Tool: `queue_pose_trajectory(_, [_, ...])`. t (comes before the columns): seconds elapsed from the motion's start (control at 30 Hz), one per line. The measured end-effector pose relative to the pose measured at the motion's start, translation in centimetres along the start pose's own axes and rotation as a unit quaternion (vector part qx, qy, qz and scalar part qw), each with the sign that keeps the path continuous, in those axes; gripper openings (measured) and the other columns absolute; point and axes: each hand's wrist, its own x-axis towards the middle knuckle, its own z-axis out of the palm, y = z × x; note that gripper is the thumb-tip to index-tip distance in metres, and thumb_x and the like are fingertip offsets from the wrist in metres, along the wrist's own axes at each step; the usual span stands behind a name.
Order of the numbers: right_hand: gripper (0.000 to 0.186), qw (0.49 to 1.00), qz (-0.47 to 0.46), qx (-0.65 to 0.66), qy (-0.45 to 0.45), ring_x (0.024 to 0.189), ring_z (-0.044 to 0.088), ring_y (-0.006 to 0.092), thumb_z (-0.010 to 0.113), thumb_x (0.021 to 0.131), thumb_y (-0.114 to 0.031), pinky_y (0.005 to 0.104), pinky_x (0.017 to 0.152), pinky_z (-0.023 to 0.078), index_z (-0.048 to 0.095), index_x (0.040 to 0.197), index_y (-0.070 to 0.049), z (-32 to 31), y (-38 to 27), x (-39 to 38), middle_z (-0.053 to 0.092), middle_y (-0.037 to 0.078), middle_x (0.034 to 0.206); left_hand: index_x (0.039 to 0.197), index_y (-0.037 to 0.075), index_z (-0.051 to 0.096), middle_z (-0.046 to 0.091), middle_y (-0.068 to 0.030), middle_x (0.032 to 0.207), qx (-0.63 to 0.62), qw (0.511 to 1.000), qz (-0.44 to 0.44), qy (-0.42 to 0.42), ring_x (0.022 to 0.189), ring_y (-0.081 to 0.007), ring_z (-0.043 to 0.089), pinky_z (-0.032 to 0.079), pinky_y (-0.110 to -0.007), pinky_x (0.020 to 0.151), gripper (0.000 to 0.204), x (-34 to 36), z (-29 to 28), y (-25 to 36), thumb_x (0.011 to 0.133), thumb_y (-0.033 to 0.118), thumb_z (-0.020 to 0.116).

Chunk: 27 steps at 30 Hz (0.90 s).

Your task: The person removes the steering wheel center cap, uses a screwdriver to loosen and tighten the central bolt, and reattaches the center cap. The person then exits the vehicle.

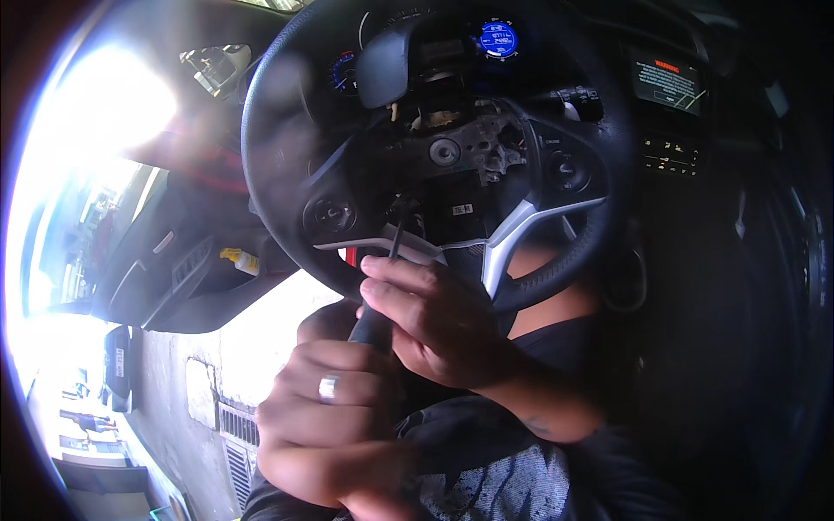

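With the hands taken as the centre of the clock, the left hand (321,412) is clamped in a fist around the dark handle (370,328) of a slim hand tool; a silver ring (328,388) shows on one finger. At 2 o'clock from this fist, the right hand (439,326) has its fingers bent around the tool's upper part, hiding where handle and shaft (397,240) join. The shaft points to just past 12 o'clock, into the lower left of the steering wheel (618,148). Whether its tip makes contact cannot be determined.

The wheel stands at 1 o'clock, its centre exposing a metal plate (486,148) and a round hub (444,153). Silver trim (508,236) lies at 2 o'clock. Beyond the wheel, a dark raised cover (387,65) is noted at 12 o'clock, a lit blue display (497,39) at 1, and a lit screen (667,87) between 1 and 2. At 10 o'clock, a yellow-and-white bottle (240,260) rests at the door (165,286). Outside, at 8 o'clock, a drain grate (239,425) is set in the pavement (165,373).
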Motion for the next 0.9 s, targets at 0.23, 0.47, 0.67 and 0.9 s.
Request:
queue_pose_trajectory(0.23, [0.047,1.000,0.018,0.023,0.000,0.109,0.076,0.0326,0.087,0.080,0.005,0.0406,0.089,0.065,0.070,0.123,-0.003,0.6,-1.3,0.4,0.074,0.018,0.122,0.089,0.001,0.068,0.068,-0.0139,0.080,-0.075,0.973,0.089,-0.198,0.074,-0.0300,0.063,0.054,-0.042,0.072,0.024,-0.1,-2.6,-1.1,0.101,0.021,0.070])
queue_pose_trajectory(0.47, [0.045,1.000,-0.022,-0.004,-0.007,0.108,0.073,0.0308,0.083,0.084,-0.005,0.0422,0.098,0.060,0.072,0.128,-0.004,1.2,0.0,-0.5,0.073,0.015,0.125,0.088,0.002,0.064,0.060,-0.0086,0.068,0.046,0.978,0.172,0.105,0.055,-0.0210,0.058,0.050,-0.038,0.056,0.025,-1.0,3.0,-3.2,0.098,0.021,0.078])
queue_pose_trajectory(0.67, [0.046,0.999,-0.030,-0.028,-0.015,0.104,0.072,0.0305,0.081,0.085,-0.005,0.0430,0.095,0.059,0.073,0.130,-0.006,0.1,-0.7,0.9,0.072,0.016,0.126,0.074,0.009,0.069,0.056,-0.0017,0.058,-0.074,0.973,0.079,-0.204,0.050,-0.0177,0.058,0.041,-0.031,0.049,0.030,1.4,-3.8,-2.1,0.095,0.026,0.083])
queue_pose_trajectory(0.9, [0.048,0.999,-0.031,0.015,0.009,0.102,0.073,0.0308,0.081,0.082,-0.003,0.0433,0.094,0.060,0.072,0.129,-0.003,2.0,-0.9,0.5,0.072,0.017,0.126,0.101,0.014,0.063,0.059,-0.0021,0.093,0.134,0.957,0.013,0.259,0.095,-0.0198,0.062,0.045,-0.034,0.083,0.032,-4.1,2.3,1.0,0.100,0.044,0.074])
